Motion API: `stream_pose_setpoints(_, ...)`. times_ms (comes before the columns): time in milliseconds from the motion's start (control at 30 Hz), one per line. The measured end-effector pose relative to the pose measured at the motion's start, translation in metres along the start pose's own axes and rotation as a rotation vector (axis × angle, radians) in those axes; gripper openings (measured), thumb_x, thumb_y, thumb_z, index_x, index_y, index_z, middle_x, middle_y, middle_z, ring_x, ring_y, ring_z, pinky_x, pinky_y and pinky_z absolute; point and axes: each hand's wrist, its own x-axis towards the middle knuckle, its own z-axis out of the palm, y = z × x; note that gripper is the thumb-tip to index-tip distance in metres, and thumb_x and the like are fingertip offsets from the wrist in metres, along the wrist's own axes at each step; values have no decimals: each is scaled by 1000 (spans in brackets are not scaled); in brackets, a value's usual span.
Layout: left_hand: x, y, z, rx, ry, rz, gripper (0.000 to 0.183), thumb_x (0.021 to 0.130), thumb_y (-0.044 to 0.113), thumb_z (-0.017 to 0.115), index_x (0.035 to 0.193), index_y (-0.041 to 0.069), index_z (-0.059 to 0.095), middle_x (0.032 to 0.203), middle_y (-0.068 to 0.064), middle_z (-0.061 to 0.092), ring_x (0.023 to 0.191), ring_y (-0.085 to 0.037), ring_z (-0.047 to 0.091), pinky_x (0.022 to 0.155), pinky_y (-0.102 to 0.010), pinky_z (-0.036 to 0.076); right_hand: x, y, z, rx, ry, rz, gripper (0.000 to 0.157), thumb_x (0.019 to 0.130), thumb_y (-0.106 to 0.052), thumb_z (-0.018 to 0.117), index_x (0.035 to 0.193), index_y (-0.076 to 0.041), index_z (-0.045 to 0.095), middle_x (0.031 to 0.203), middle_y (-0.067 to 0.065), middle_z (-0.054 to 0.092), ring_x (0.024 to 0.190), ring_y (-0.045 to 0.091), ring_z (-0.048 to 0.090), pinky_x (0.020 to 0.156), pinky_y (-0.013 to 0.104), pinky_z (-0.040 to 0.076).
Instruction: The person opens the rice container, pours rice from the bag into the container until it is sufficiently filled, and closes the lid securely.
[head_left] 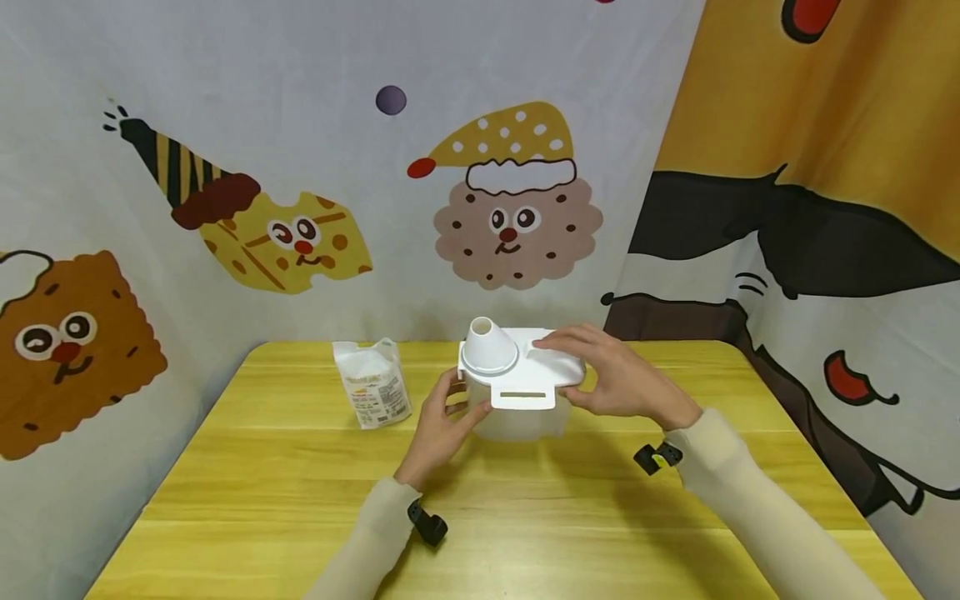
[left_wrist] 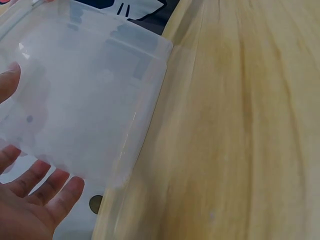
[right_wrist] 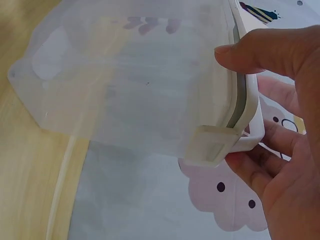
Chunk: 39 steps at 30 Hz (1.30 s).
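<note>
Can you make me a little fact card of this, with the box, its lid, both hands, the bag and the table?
box: cloudy, see-through
lid: white, on the box, with a cone on top
left hand: holds the box's left side
right hand: grips the lid's right end
bag: white, printed, left of the box
table: yellowish, wood-patterned

Your left forearm (head_left: 363, 542) and right forearm (head_left: 780, 508) reach forward and angle inward, pale sleeves (head_left: 705, 446) covering them to the wrists. Your left hand (head_left: 441, 425) grips with the left thumb (left_wrist: 7, 84) set well apart from its slightly bent fingers (left_wrist: 66, 201). Your right hand (head_left: 618, 379), placed a little higher, pinches, its right thumb (right_wrist: 250, 52) opposing the bent fingers.
</note>
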Motion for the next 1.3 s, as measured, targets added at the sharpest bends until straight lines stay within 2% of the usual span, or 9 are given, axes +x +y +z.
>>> stream_pose_setpoints(200, 4, -3, -5, -32, -54, -14, 65, 94, 33, 76, 150, 26, 45, 151, -6, 50, 137, -31, 51, 111, -49, 51, -3, -8, 3, -50, 19, 9, 68, 79, -18, 87, 142, -19, 61, 138, 3, 63, 128, 25, 55, 101, 48, 55)
stream_pose_setpoints(400, 10, -4, -9, -77, -136, -33, 67, 98, 28, 72, 155, 27, 38, 155, -8, 47, 144, -33, 45, 117, -52, 45, -6, -18, 5, -137, 35, 25, 68, 79, -24, 87, 141, -17, 61, 134, 4, 64, 121, 25, 56, 93, 45, 58)
stream_pose_setpoints(533, 14, -4, -10, -76, -177, -60, 68, 100, 29, 69, 158, 29, 33, 157, -6, 45, 146, -30, 43, 117, -49, 45, -8, -24, 7, -200, 69, 15, 67, 78, -26, 87, 139, -15, 63, 128, 4, 67, 113, 24, 58, 84, 40, 58)
stream_pose_setpoints(667, 18, -4, -12, -75, -210, -62, 66, 102, 27, 65, 160, 27, 32, 158, -7, 43, 147, -31, 42, 116, -49, 46, -8, -34, 10, -264, 93, 14, 65, 77, -29, 85, 137, -14, 64, 121, 5, 69, 104, 23, 60, 78, 36, 56)
stream_pose_setpoints(833, 21, -5, -16, -89, -246, -76, 66, 103, 24, 64, 161, 23, 32, 162, -7, 40, 149, -32, 40, 116, -50, 46, -6, -46, 12, -325, 80, 38, 65, 79, -35, 82, 137, -14, 62, 120, 7, 68, 98, 24, 59, 77, 35, 55)
stream_pose_setpoints(933, 22, -5, -18, -116, -257, -91, 66, 102, 22, 64, 161, 21, 32, 163, -7, 38, 149, -32, 39, 116, -50, 46, -6, -48, 11, -316, 63, 61, 66, 79, -35, 83, 138, -14, 62, 122, 8, 67, 100, 25, 58, 79, 36, 55)
stream_pose_setpoints(1033, 22, -3, -19, -133, -249, -96, 66, 102, 21, 65, 160, 18, 34, 163, -9, 39, 149, -34, 39, 117, -50, 45, -7, -47, 8, -262, 46, 83, 65, 80, -32, 84, 139, -15, 61, 127, 8, 66, 106, 25, 58, 83, 37, 56)
stream_pose_setpoints(1167, 19, 1, -18, -156, -208, -96, 66, 99, 17, 68, 158, 19, 38, 159, -11, 44, 148, -35, 41, 118, -49, 45, -8, -44, 4, -168, 6, 110, 66, 82, -31, 84, 142, -16, 60, 134, 5, 63, 118, 24, 55, 91, 41, 56)
stream_pose_setpoints(1300, 13, 6, -14, -161, -160, -65, 71, 96, 13, 73, 157, 18, 39, 157, -13, 45, 146, -37, 43, 118, -51, 43, -10, -38, 0, -89, -34, 118, 66, 84, -32, 83, 144, -18, 58, 140, 3, 60, 125, 24, 53, 97, 45, 55)
